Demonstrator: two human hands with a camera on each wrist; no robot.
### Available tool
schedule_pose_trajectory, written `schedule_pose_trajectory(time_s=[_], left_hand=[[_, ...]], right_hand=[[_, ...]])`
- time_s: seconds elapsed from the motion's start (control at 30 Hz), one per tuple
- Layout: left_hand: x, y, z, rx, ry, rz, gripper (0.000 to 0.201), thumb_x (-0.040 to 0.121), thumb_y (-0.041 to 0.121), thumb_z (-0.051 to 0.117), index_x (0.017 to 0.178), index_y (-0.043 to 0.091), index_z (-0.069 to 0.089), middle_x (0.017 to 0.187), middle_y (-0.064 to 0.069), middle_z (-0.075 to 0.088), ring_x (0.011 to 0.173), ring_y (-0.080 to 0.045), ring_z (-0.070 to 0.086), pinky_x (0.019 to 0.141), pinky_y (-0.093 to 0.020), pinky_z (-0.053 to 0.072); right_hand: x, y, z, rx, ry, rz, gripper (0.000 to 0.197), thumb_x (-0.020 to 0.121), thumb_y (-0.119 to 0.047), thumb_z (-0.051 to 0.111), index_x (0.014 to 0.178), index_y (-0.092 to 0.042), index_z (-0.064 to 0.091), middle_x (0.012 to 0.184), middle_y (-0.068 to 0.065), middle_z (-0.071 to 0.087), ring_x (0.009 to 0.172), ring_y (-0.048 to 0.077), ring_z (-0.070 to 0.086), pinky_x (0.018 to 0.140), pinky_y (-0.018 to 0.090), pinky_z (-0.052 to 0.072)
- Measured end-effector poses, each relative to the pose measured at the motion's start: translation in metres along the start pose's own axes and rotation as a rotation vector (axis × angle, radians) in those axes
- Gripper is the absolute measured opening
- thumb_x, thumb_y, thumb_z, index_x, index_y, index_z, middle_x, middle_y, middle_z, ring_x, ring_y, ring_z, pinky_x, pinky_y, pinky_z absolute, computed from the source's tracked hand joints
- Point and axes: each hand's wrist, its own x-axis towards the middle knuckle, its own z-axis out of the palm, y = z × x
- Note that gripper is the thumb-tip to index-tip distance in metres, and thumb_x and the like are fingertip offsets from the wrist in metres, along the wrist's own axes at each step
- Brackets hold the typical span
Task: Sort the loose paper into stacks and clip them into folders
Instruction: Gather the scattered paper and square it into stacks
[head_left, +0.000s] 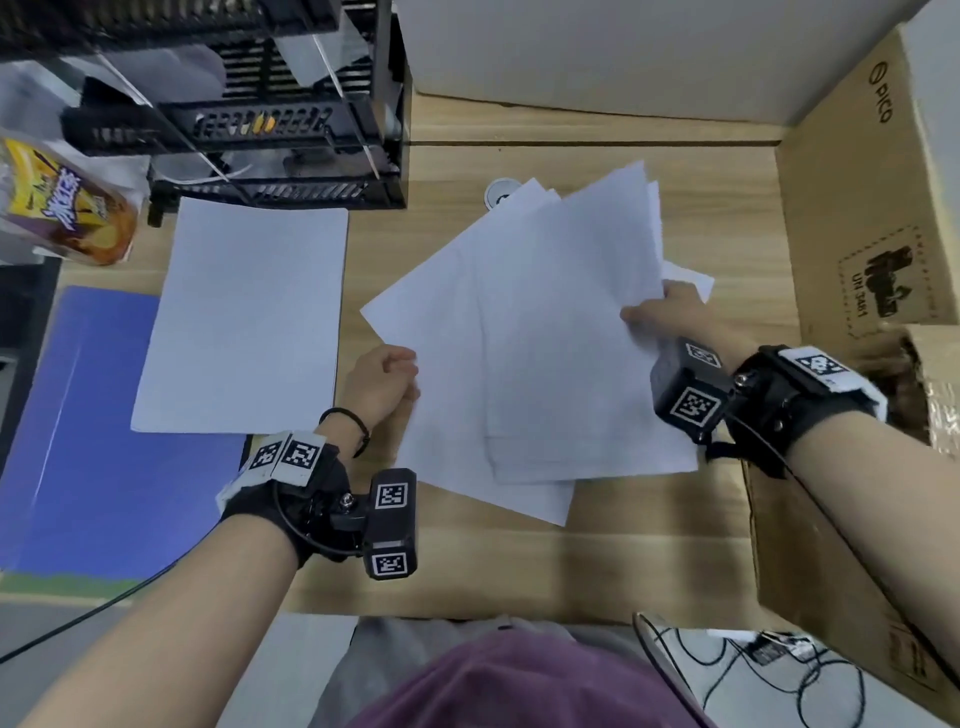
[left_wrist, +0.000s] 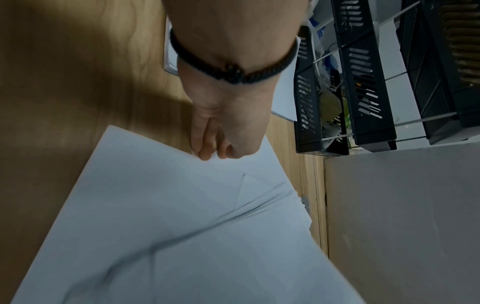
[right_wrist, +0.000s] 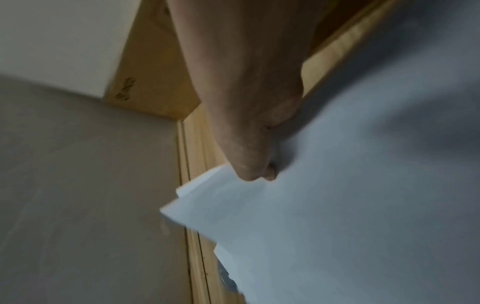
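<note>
- Wood-grain surface (head_left: 467, 566) carries our work, with a black tray rack (head_left: 291, 130) at its far left, a cardboard box (head_left: 852, 218) along the right and a blue mat (head_left: 93, 426) at the near left.
- We hold a fanned batch of loose paper (head_left: 545, 353) in the middle of the surface, its sheets overlapping unevenly with corners splayed toward the far side.
- Our left hand (head_left: 379, 384) pinches the batch's left edge; the left wrist view shows the fingers (left_wrist: 207, 142) curled on that edge, which the head view only hints at.
- Our right hand (head_left: 670, 312) grips the right edge, thumb on top; the right wrist view shows the fingers (right_wrist: 249, 162) closed on the sheets beside offset corners.
- The batch's long axis runs from near us to the far side, leaning to the right at the far end.
- A neat paper stack (head_left: 244, 317) lies flat left of the batch, apart from it, its long axis also running away from us.
- Only the head view shows a snack bag (head_left: 67, 208) at the far left and a small white disc (head_left: 501, 192) peeking out beyond the sheets.
</note>
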Motion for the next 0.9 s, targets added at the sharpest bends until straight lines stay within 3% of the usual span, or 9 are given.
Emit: schedule_pose_trajectory(time_s=[0.1, 0.2, 0.3, 0.4, 0.5, 0.57, 0.7, 0.8, 0.9], left_hand=[[-0.001, 0.009, 0.008, -0.039, -0.06, -0.065, 0.022, 0.094, 0.01, 0.049, 0.115, 0.009, 0.058, 0.095, -0.007, 0.068, 0.078, -0.023, 0.068, 0.077, -0.036, 0.059], [-0.006, 0.021, 0.015, 0.016, -0.159, -0.095, 0.015, 0.097, 0.011, 0.048, 0.11, 0.009, 0.055, 0.099, -0.014, 0.067, 0.08, -0.025, 0.066, 0.065, -0.026, 0.058], [-0.008, 0.031, 0.015, 0.048, -0.196, -0.099, 0.009, 0.096, 0.013, 0.052, 0.1, 0.007, 0.057, 0.091, -0.012, 0.065, 0.077, -0.022, 0.065, 0.062, -0.023, 0.057], [-0.009, 0.034, 0.016, 0.075, -0.244, -0.103, 0.007, 0.094, 0.015, 0.057, 0.089, 0.012, 0.06, 0.087, -0.007, 0.065, 0.076, -0.018, 0.063, 0.07, -0.024, 0.054], [-0.014, 0.031, 0.02, 0.089, -0.311, -0.098, 0.012, 0.094, 0.018, 0.058, 0.102, 0.01, 0.062, 0.093, -0.004, 0.067, 0.083, -0.015, 0.065, 0.067, -0.018, 0.054], [-0.016, 0.03, 0.024, 0.128, -0.336, -0.087, 0.011, 0.092, 0.022, 0.06, 0.095, 0.012, 0.062, 0.093, -0.002, 0.068, 0.086, -0.019, 0.064, 0.072, -0.022, 0.051], [-0.023, 0.03, 0.033, 0.157, -0.342, -0.024, 0.02, 0.09, 0.024, 0.064, 0.108, 0.018, 0.06, 0.102, 0.005, 0.066, 0.091, -0.013, 0.065, 0.071, -0.022, 0.049], [-0.024, 0.034, 0.041, 0.121, -0.275, 0.027, 0.025, 0.087, 0.021, 0.068, 0.11, 0.014, 0.06, 0.105, 0.0, 0.067, 0.091, -0.018, 0.066, 0.073, -0.026, 0.052], [-0.017, 0.029, 0.045, 0.005, -0.232, -0.017, 0.07, 0.066, 0.039, 0.084, 0.123, 0.011, 0.054, 0.119, -0.007, 0.066, 0.101, -0.025, 0.067, 0.089, -0.042, 0.054]], right_hand=[[-0.013, 0.033, 0.025, 0.177, 0.048, 0.056, 0.03, 0.077, -0.01, 0.064, 0.105, -0.003, 0.063, 0.089, 0.006, 0.062, 0.085, 0.022, 0.058, 0.068, 0.03, 0.044], [-0.028, 0.054, 0.05, 0.268, 0.077, 0.041, 0.01, 0.077, -0.012, 0.06, 0.086, -0.013, 0.065, 0.078, 0.003, 0.062, 0.078, 0.024, 0.061, 0.067, 0.029, 0.047], [-0.038, 0.053, 0.062, 0.295, 0.043, 0.011, 0.018, 0.086, -0.004, 0.051, 0.07, -0.013, 0.056, 0.066, 0.0, 0.052, 0.065, 0.019, 0.052, 0.058, 0.023, 0.04], [-0.039, 0.05, 0.067, 0.368, 0.049, 0.005, 0.012, 0.086, -0.004, 0.052, 0.091, -0.01, 0.062, 0.073, -0.001, 0.057, 0.074, 0.021, 0.057, 0.068, 0.027, 0.044], [-0.035, 0.053, 0.073, 0.416, 0.03, 0.015, 0.037, 0.08, -0.008, 0.055, 0.116, -0.003, 0.062, 0.1, 0.011, 0.068, 0.094, 0.029, 0.064, 0.085, 0.038, 0.053], [-0.037, 0.053, 0.076, 0.42, -0.006, 0.022, 0.048, 0.079, -0.011, 0.055, 0.126, -0.008, 0.057, 0.114, 0.011, 0.067, 0.104, 0.03, 0.064, 0.096, 0.044, 0.051], [-0.047, 0.057, 0.078, 0.436, -0.092, 0.047, 0.038, 0.087, 0.002, 0.051, 0.125, -0.005, 0.055, 0.119, 0.018, 0.064, 0.106, 0.034, 0.063, 0.094, 0.044, 0.05], [-0.049, 0.068, 0.074, 0.445, -0.065, 0.042, 0.035, 0.088, 0.003, 0.052, 0.119, -0.011, 0.055, 0.118, 0.016, 0.063, 0.105, 0.03, 0.061, 0.097, 0.043, 0.049], [-0.049, 0.074, 0.064, 0.459, -0.048, 0.042, 0.039, 0.086, 0.003, 0.053, 0.121, -0.013, 0.055, 0.116, 0.011, 0.064, 0.107, 0.03, 0.062, 0.098, 0.044, 0.049]])
